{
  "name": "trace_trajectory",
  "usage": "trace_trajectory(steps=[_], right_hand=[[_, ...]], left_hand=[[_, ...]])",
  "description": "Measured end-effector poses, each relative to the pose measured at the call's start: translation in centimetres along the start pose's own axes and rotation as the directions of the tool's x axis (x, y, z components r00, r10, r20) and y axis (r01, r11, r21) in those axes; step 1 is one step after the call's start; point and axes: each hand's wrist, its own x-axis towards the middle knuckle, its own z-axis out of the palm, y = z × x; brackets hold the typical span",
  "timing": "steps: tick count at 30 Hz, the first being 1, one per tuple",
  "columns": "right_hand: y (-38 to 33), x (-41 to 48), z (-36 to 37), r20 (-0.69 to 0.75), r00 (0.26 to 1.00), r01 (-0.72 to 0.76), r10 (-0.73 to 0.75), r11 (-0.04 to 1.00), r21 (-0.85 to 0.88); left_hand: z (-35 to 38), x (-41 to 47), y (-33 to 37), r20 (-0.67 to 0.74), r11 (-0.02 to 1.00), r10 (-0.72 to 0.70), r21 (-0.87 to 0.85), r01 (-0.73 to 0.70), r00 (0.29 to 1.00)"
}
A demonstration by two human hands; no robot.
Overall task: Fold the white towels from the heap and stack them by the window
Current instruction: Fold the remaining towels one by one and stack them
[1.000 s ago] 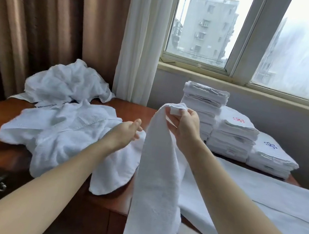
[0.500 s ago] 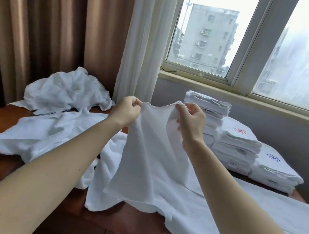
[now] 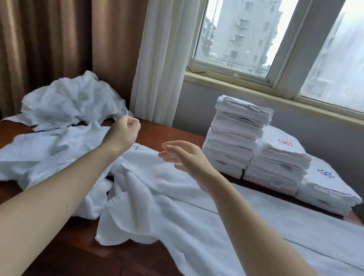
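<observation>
A small white towel [image 3: 145,180] lies rumpled on the table in front of me, partly over a large flat towel [image 3: 278,244]. My left hand [image 3: 125,130] hovers above the table's back left as a fist, with nothing visible in it. Fingers straight and empty, my right hand [image 3: 185,158] hangs just above the small towel. The heap of unfolded white towels [image 3: 70,101] sits at the back left, with more loose towels [image 3: 38,151] spread in front of it. Three stacks of folded towels [image 3: 236,137] stand under the window.
The brown wooden table [image 3: 164,135] shows bare wood between my hands and at its front edge. Brown curtains [image 3: 40,20] and a white sheer curtain [image 3: 165,39] hang behind the heap. The window sill [image 3: 277,100] runs above the stacks.
Both hands held the small towel up by its top edge; they have let go, and it now lies crumpled on the table. My hands have moved apart and lower.
</observation>
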Motion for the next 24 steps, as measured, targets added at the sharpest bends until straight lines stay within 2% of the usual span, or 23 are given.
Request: trace_trajectory(steps=[3,5,6,8,10,13,15,18,24], right_hand=[[1.5,-1.0,-1.6,-0.155,0.988,0.021,-0.025,0.999,-0.028],[3.0,-1.9,-2.4,-0.232,0.972,-0.007,-0.029,0.988,-0.154],[3.8,-2.3,-2.7,-0.254,0.967,-0.048,-0.017,0.967,-0.248],[5.6,-3.3,-3.1,-0.256,0.966,-0.146,0.027,0.876,-0.459],[7.5,-4.5,-3.2,-0.229,0.971,-0.201,0.069,0.754,-0.625],[10.3,-6.2,-3.0,-0.134,0.988,-0.152,0.077,0.629,-0.762],[11.8,-7.2,-2.9,-0.072,0.992,-0.118,0.104,0.554,-0.824],[13.1,-8.1,-3.5,-0.084,0.991,-0.125,0.103,0.510,-0.851],[13.6,-9.8,-5.2,-0.063,0.994,-0.102,0.095,0.497,-0.862]], left_hand=[[0.9,-0.9,-0.3,0.094,0.991,0.016,0.127,-0.028,0.995],[1.6,-1.8,-0.3,0.142,0.946,0.054,0.311,-0.096,0.988],[2.0,-2.3,-0.3,0.154,0.886,0.122,0.429,-0.177,0.981],[2.7,-3.5,-0.4,0.224,0.701,0.302,0.607,-0.375,0.927],[3.9,-4.8,-0.7,0.370,0.585,0.375,0.617,-0.527,0.850],[6.0,-6.9,-1.8,0.560,0.555,0.268,0.576,-0.601,0.784],[7.0,-7.9,-3.0,0.622,0.472,0.159,0.634,-0.612,0.767],[8.0,-9.2,-4.4,0.618,0.429,0.066,0.691,-0.581,0.783],[9.4,-11.1,-4.4,0.589,0.389,0.111,0.716,-0.580,0.801]])
